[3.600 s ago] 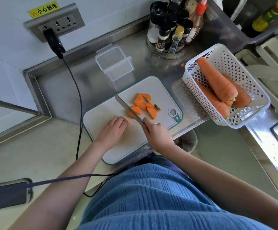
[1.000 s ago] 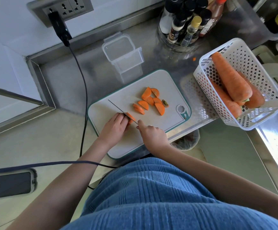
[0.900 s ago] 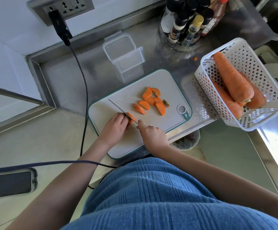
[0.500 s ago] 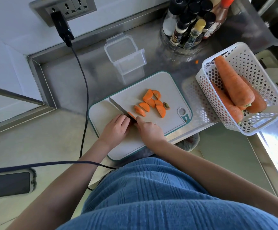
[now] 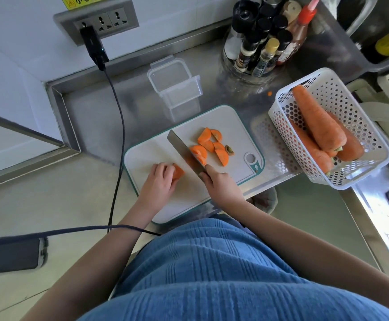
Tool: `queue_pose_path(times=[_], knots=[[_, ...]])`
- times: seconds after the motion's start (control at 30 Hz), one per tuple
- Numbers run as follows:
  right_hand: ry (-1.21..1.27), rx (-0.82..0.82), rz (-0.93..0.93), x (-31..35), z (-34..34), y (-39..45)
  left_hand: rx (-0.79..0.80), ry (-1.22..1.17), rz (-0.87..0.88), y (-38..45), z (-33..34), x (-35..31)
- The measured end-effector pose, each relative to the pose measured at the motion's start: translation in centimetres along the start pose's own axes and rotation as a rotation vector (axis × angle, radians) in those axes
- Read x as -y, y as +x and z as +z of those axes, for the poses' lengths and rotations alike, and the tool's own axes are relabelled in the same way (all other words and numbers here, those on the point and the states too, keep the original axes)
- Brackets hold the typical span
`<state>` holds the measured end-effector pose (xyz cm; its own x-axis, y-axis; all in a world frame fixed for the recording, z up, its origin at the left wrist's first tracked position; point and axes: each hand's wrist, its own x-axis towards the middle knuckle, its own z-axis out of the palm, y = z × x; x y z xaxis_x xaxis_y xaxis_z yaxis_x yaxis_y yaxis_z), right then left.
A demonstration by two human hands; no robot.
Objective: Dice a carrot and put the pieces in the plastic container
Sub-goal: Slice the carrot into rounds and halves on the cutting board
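Observation:
On the white cutting board (image 5: 151,156) my left hand (image 5: 159,181) presses down on the uncut carrot stub (image 5: 178,172), whose orange end shows at my fingertips. My right hand (image 5: 221,186) grips the handle of a knife (image 5: 184,154); its blade lies tilted, pointing away, with a fresh slice against it. Several cut carrot pieces (image 5: 212,147) lie in a heap right of the blade. The clear plastic container (image 5: 173,86) stands open and empty just beyond the board.
A white perforated basket (image 5: 362,126) with whole carrots (image 5: 316,119) sits at the right. A round rack of seasoning bottles (image 5: 263,42) stands behind. A black cable (image 5: 119,126) hangs from the wall socket down to a phone (image 5: 10,256) at lower left. The steel counter's edge runs under the board.
The knife has moved right, away from the stub, and pushed a new slice toward the heap. My left hand stays on the stub. The blade now lies flatter, showing its side.

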<state>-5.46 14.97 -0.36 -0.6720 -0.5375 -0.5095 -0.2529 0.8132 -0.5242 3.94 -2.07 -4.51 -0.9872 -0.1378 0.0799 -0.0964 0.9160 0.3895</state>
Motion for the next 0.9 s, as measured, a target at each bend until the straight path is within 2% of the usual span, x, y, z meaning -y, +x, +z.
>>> queue_pose_path(times=[0.17, 0.47, 0.7, 0.9], knots=[[-0.101, 0.015, -0.064, 0.7, 0.2, -0.7, 0.023, 0.046, 0.135, 0.2, 0.1, -0.1], [-0.184, 0.019, -0.049, 1.1, 0.7, -1.3, 0.044, 0.086, 0.084, 0.0, 0.3, -1.0], [-0.217, 0.013, -0.045, 1.2, 1.2, -1.2, -0.001, 0.137, 0.230, 0.6, 0.4, -1.0], [-0.253, 0.036, -0.044, 1.3, 1.6, -1.2, 0.023, 0.102, 0.296, 1.1, 0.3, -0.4]])
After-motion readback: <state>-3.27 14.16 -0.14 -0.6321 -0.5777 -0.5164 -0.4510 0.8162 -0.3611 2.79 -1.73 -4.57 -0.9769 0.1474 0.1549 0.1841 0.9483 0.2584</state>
